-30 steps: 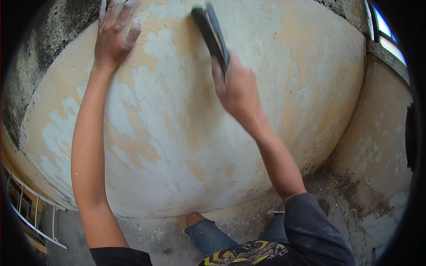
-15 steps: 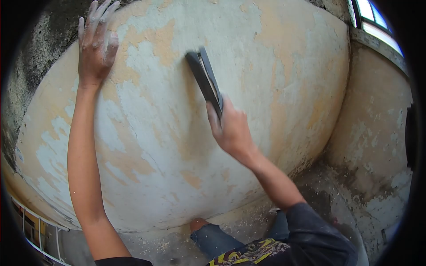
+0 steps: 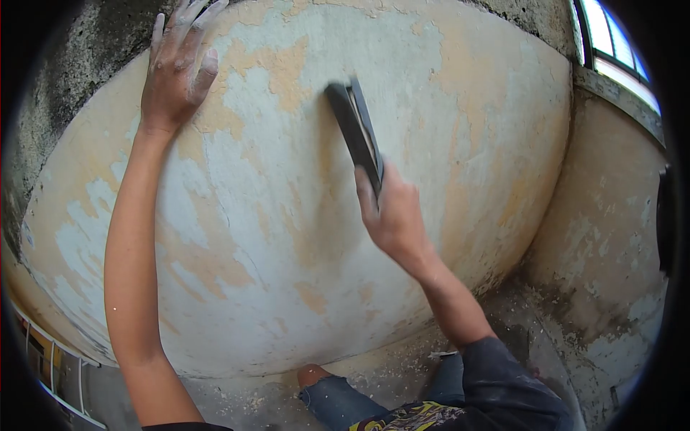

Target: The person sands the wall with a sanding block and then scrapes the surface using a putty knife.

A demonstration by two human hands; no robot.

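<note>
My right hand point(image 3: 399, 212) is wrapped around the lower end of a long, dark tool point(image 3: 350, 118). It has two layers with a pale strip between them, points up and slightly left, and its top end is blurred by motion. Behind the tool is a wall point(image 3: 273, 194) with peeling pale blue-green and cream paint. Up at the left, my left hand point(image 3: 176, 79) lies against the wall near the border of the painted area, fingers stretched and apart. Its fingers are coated in white dust.
Rough dark masonry point(image 3: 79, 65) borders the paint at upper left. A second peeling wall point(image 3: 596, 215) meets this one at the right, below a window point(image 3: 611, 36). Pale flakes lie on the floor point(image 3: 266, 402). A white metal rail point(image 3: 54, 373) stands at lower left.
The whole view has shifted, so wall, hands and tool appear farther right in the picture. The left hand stays against about the same part of the wall; the right hand keeps its hold.
</note>
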